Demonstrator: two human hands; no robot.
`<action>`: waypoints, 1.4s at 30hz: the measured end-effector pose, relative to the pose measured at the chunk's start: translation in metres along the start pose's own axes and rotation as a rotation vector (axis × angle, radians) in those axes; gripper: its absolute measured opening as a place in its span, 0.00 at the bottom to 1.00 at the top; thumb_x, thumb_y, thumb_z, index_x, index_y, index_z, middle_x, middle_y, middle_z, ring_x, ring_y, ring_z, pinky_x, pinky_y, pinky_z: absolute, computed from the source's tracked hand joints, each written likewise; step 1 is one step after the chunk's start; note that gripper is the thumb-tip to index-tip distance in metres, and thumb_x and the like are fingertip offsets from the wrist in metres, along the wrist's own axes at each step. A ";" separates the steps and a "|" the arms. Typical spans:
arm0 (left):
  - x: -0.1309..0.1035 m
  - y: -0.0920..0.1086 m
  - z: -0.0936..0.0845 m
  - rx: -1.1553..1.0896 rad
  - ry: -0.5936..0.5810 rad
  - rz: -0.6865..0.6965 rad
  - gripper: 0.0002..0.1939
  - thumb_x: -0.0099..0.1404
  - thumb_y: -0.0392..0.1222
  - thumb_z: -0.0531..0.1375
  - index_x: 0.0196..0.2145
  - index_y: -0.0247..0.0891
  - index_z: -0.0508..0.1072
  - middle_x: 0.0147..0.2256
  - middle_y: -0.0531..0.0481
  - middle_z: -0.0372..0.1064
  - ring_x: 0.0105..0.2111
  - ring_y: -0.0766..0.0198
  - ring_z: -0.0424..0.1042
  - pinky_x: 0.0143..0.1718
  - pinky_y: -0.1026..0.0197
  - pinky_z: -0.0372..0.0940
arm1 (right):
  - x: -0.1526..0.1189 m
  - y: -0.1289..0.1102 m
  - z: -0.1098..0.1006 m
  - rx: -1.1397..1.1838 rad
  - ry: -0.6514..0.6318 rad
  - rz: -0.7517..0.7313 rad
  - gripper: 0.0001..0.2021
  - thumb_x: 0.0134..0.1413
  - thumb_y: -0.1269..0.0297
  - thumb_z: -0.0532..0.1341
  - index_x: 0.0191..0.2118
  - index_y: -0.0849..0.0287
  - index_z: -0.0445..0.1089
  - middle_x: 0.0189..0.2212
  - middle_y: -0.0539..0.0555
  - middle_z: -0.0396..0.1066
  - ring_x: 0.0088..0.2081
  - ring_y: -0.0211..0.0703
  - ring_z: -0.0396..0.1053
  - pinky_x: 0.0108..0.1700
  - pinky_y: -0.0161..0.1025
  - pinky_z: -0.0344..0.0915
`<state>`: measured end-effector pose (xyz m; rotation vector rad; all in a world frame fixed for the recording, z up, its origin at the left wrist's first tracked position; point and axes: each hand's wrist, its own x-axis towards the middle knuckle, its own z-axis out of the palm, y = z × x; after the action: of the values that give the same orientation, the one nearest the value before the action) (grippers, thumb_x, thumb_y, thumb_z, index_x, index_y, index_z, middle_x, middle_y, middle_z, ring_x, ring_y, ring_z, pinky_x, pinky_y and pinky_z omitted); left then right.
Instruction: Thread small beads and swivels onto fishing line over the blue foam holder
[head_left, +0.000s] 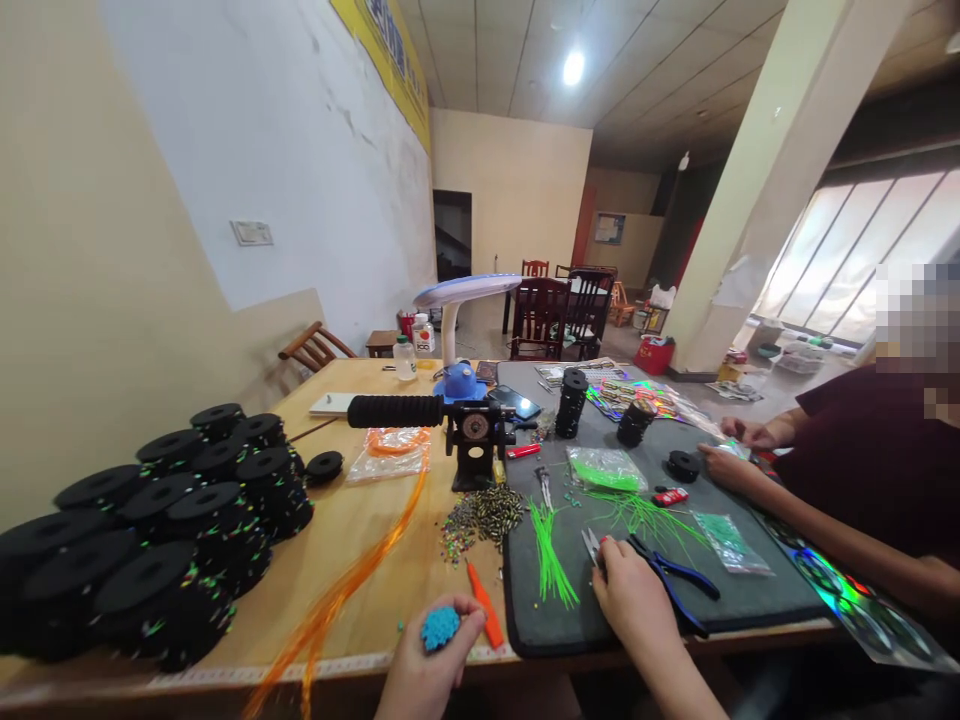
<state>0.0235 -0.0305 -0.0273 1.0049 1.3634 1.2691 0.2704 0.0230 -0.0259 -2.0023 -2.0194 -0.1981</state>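
Note:
My left hand (427, 660) is at the table's front edge, fingers closed around a bright blue, crumbly-looking clump (440, 629). Just beside it lies an orange pointed tool (486, 607). On the dark mat, my right hand (634, 590) is closed on what look like small scissors (591, 546), with metal tips showing and the handle mostly hidden under my fingers. To its left is a fan of green strands (553, 560). Close on its right rest blue-handled pliers (679, 580), partly covered by the hand.
Stacked black foam spools (150, 590) fill the left. Orange strands (360, 580) cross the wood. A black-handled winder (472, 435), small beads (487, 515) and a blue lamp (460, 380) stand mid-table. At right, a co-worker's hands (724, 465) work near another black spool (683, 465).

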 end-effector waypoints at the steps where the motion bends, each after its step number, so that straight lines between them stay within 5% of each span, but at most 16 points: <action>1: 0.000 -0.001 -0.001 -0.014 -0.009 -0.015 0.26 0.45 0.64 0.67 0.23 0.36 0.72 0.13 0.60 0.53 0.15 0.72 0.51 0.18 0.69 0.48 | 0.002 0.001 0.002 -0.031 -0.001 0.003 0.07 0.50 0.77 0.55 0.34 0.60 0.67 0.32 0.59 0.73 0.34 0.49 0.74 0.34 0.37 0.62; 4: 0.002 -0.003 -0.003 -0.088 -0.024 -0.076 0.24 0.46 0.62 0.67 0.24 0.36 0.71 0.11 0.62 0.49 0.14 0.73 0.48 0.17 0.70 0.44 | 0.007 0.008 0.006 0.002 0.049 0.031 0.06 0.51 0.74 0.52 0.30 0.57 0.63 0.28 0.56 0.72 0.30 0.47 0.73 0.30 0.37 0.60; 8: 0.005 -0.006 -0.003 -0.248 -0.024 -0.151 0.24 0.46 0.60 0.68 0.25 0.37 0.69 0.11 0.64 0.46 0.14 0.74 0.42 0.15 0.70 0.38 | 0.000 0.007 0.006 0.348 0.146 0.058 0.03 0.52 0.64 0.51 0.29 0.53 0.58 0.20 0.48 0.66 0.20 0.42 0.67 0.25 0.35 0.60; 17: 0.004 -0.003 -0.006 -0.328 -0.050 -0.155 0.23 0.48 0.58 0.68 0.27 0.37 0.68 0.12 0.65 0.46 0.15 0.75 0.41 0.16 0.69 0.37 | -0.045 -0.078 0.001 0.928 -0.119 -0.174 0.19 0.63 0.51 0.49 0.39 0.56 0.72 0.34 0.55 0.76 0.38 0.45 0.74 0.40 0.32 0.68; 29: 0.004 -0.001 -0.009 -0.088 -0.083 -0.005 0.18 0.53 0.54 0.65 0.25 0.36 0.69 0.15 0.61 0.54 0.16 0.72 0.52 0.18 0.69 0.49 | -0.044 -0.101 0.007 1.034 -0.328 -0.306 0.16 0.63 0.52 0.52 0.38 0.58 0.69 0.30 0.51 0.74 0.31 0.40 0.70 0.36 0.30 0.63; 42: 0.004 -0.005 -0.009 -0.124 -0.082 -0.002 0.19 0.51 0.55 0.67 0.28 0.35 0.70 0.17 0.59 0.59 0.17 0.72 0.56 0.18 0.70 0.53 | -0.043 -0.102 0.017 1.200 -0.398 -0.155 0.21 0.59 0.45 0.52 0.30 0.59 0.65 0.25 0.48 0.61 0.28 0.39 0.59 0.32 0.32 0.58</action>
<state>0.0143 -0.0291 -0.0332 0.9588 1.2084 1.2812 0.1665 -0.0156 -0.0438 -1.1272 -1.7423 1.1697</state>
